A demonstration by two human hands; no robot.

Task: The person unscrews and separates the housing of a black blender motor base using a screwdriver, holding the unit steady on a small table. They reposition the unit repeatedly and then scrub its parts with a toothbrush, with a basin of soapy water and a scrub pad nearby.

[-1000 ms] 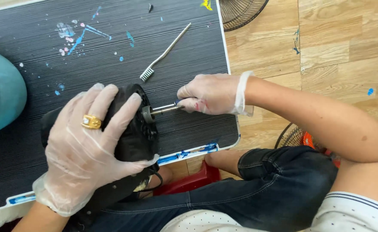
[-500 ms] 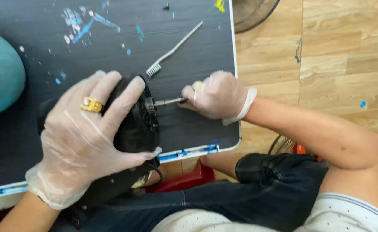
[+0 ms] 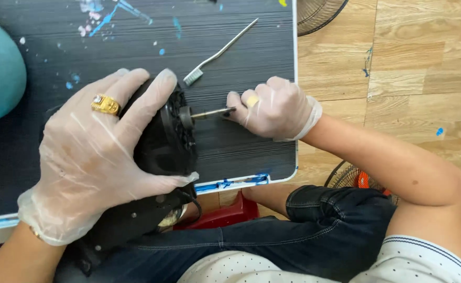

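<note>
Left hand (image 3: 91,162) clasps motor (image 3: 165,139) | black table (image 3: 251,78) | wood floor (image 3: 414,68)

Dark paint-flecked table (image 3: 251,147) with toothbrush (image 3: 217,54) and black motor (image 3: 165,136).

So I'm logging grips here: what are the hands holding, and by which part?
The left hand clamps the black motor housing over its round top. The right hand pinches the end of its metal shaft.

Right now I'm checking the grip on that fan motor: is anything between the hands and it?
Nothing visible. The left hand lies directly on the black motor, and the right hand pinches its metal shaft. The toothbrush lies apart on the table.
</note>
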